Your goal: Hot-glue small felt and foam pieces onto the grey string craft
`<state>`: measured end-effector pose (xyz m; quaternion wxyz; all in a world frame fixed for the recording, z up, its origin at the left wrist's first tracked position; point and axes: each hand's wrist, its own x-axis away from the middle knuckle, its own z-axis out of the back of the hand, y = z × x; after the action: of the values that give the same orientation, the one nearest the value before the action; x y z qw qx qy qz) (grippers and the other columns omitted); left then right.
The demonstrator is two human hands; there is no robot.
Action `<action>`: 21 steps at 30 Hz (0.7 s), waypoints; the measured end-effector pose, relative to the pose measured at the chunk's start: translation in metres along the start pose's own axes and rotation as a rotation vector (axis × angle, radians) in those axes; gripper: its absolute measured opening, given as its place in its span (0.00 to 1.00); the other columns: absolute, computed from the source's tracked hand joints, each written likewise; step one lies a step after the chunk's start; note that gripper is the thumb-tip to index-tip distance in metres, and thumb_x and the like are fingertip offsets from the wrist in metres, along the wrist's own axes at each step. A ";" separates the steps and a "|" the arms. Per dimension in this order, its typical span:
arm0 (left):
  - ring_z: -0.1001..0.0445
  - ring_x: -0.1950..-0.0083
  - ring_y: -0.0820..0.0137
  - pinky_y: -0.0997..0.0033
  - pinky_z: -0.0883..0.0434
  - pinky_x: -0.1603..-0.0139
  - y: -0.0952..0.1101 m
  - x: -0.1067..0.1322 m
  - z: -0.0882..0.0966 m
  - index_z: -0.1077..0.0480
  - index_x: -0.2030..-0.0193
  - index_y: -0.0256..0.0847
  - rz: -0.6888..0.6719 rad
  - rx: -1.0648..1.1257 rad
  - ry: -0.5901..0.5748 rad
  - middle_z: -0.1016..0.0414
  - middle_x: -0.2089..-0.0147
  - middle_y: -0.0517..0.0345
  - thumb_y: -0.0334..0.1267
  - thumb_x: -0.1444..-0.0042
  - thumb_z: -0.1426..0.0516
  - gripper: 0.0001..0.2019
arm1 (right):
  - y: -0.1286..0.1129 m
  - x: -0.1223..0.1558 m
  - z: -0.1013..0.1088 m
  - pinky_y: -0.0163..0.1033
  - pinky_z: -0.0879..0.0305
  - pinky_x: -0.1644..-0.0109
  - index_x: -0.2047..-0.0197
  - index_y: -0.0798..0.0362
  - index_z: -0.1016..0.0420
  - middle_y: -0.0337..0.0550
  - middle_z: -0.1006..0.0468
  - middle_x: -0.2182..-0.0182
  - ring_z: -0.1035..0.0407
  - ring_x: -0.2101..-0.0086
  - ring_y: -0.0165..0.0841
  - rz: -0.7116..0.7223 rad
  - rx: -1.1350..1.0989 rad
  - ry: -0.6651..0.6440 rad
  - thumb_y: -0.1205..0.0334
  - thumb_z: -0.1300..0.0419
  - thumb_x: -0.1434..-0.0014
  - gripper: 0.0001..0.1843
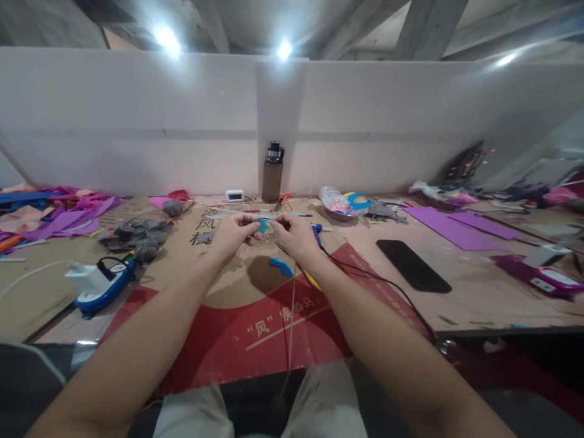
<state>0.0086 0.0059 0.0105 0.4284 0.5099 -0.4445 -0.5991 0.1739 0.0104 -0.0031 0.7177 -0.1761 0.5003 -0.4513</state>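
Observation:
Over the cardboard (228, 286) my two hands come close together, fingers pinched. A small teal piece (263, 226), seemingly felt, shows between them. My left hand (239, 234) is closed on its left side, and my right hand (294, 234) is closed at its right side. Thin pale strips (228, 212) cross behind the fingertips; whether they are held I cannot tell. A thin pale strand (292, 316) runs down from under my right hand past the cardboard's front edge. On the cardboard below lies a blue cut-out piece (280, 266).
A blue glue gun (316, 230) lies right of my hands, its cable trailing forward. A bottle (272, 173) stands by the white partition. Also around are a phone (413, 266), purple sheets (456, 228), a blue power strip (104, 289), grey scraps (137, 234) and a bowl of bits (344, 204).

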 end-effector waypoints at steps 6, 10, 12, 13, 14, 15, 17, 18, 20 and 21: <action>0.24 0.71 0.71 0.73 0.29 0.73 -0.002 0.000 -0.005 0.29 0.64 0.34 -0.054 -0.009 0.106 0.25 0.70 0.55 0.37 0.53 0.37 0.11 | -0.007 0.006 -0.003 0.34 0.45 0.67 0.72 0.54 0.30 0.37 0.30 0.76 0.38 0.72 0.29 0.050 -0.038 -0.014 0.56 0.47 0.41 0.13; 0.25 0.70 0.73 0.74 0.29 0.72 -0.006 -0.001 -0.007 0.28 0.64 0.35 -0.120 0.028 0.168 0.24 0.67 0.56 0.38 0.54 0.37 0.11 | -0.013 0.014 -0.013 0.34 0.45 0.68 0.73 0.53 0.30 0.37 0.31 0.78 0.37 0.74 0.28 0.011 -0.132 -0.194 0.52 0.53 0.37 0.20; 0.26 0.70 0.74 0.75 0.29 0.70 -0.006 -0.002 -0.008 0.28 0.65 0.35 -0.149 0.088 0.188 0.25 0.68 0.58 0.38 0.54 0.36 0.10 | -0.015 0.013 -0.011 0.34 0.44 0.67 0.73 0.53 0.30 0.39 0.29 0.77 0.36 0.74 0.29 0.016 -0.101 -0.243 0.49 0.56 0.36 0.23; 0.25 0.69 0.74 0.75 0.29 0.69 -0.006 -0.002 -0.008 0.28 0.66 0.35 -0.156 0.136 0.195 0.25 0.69 0.58 0.37 0.55 0.36 0.10 | -0.016 0.011 -0.006 0.35 0.44 0.67 0.73 0.53 0.30 0.40 0.28 0.77 0.35 0.73 0.30 0.022 -0.058 -0.228 0.48 0.57 0.36 0.25; 0.25 0.68 0.73 0.75 0.29 0.69 -0.005 -0.002 -0.007 0.28 0.65 0.36 -0.154 0.194 0.199 0.25 0.68 0.58 0.36 0.55 0.36 0.10 | -0.015 0.007 0.000 0.36 0.44 0.66 0.73 0.53 0.29 0.41 0.28 0.76 0.35 0.73 0.31 0.025 0.005 -0.185 0.47 0.57 0.36 0.25; 0.24 0.67 0.73 0.76 0.29 0.68 -0.004 -0.003 -0.007 0.29 0.65 0.36 -0.141 0.256 0.203 0.24 0.68 0.58 0.35 0.55 0.36 0.10 | -0.012 0.003 0.009 0.36 0.43 0.66 0.72 0.53 0.29 0.42 0.27 0.75 0.34 0.72 0.32 0.022 0.086 -0.118 0.47 0.57 0.36 0.25; 0.23 0.66 0.72 0.76 0.29 0.68 -0.001 -0.003 -0.005 0.30 0.64 0.36 -0.095 0.368 0.211 0.23 0.67 0.57 0.33 0.54 0.36 0.10 | 0.001 -0.005 0.027 0.39 0.42 0.63 0.72 0.53 0.29 0.47 0.26 0.72 0.33 0.68 0.35 -0.021 0.304 0.033 0.49 0.55 0.37 0.22; 0.22 0.66 0.72 0.77 0.29 0.68 0.000 -0.004 -0.004 0.30 0.64 0.36 -0.069 0.408 0.212 0.23 0.66 0.57 0.32 0.54 0.37 0.10 | 0.011 -0.009 0.035 0.41 0.42 0.60 0.71 0.53 0.29 0.50 0.25 0.69 0.32 0.65 0.38 -0.067 0.424 0.103 0.50 0.52 0.38 0.20; 0.22 0.66 0.73 0.78 0.29 0.68 0.002 -0.004 -0.003 0.30 0.64 0.35 -0.029 0.460 0.205 0.23 0.66 0.56 0.31 0.52 0.38 0.08 | 0.036 -0.014 0.047 0.44 0.41 0.58 0.73 0.54 0.28 0.57 0.24 0.68 0.31 0.61 0.43 -0.266 0.572 0.087 0.51 0.44 0.45 0.15; 0.22 0.66 0.73 0.78 0.29 0.68 0.002 -0.005 -0.002 0.30 0.64 0.35 -0.015 0.477 0.198 0.23 0.67 0.56 0.30 0.51 0.38 0.07 | 0.049 -0.014 0.049 0.45 0.40 0.60 0.75 0.55 0.28 0.59 0.24 0.70 0.30 0.63 0.46 -0.318 0.576 0.061 0.52 0.39 0.50 0.14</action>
<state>0.0115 0.0096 0.0137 0.3330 0.6560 -0.5252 -0.4277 0.2387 0.0384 -0.0086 0.6433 -0.0283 0.3397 -0.6856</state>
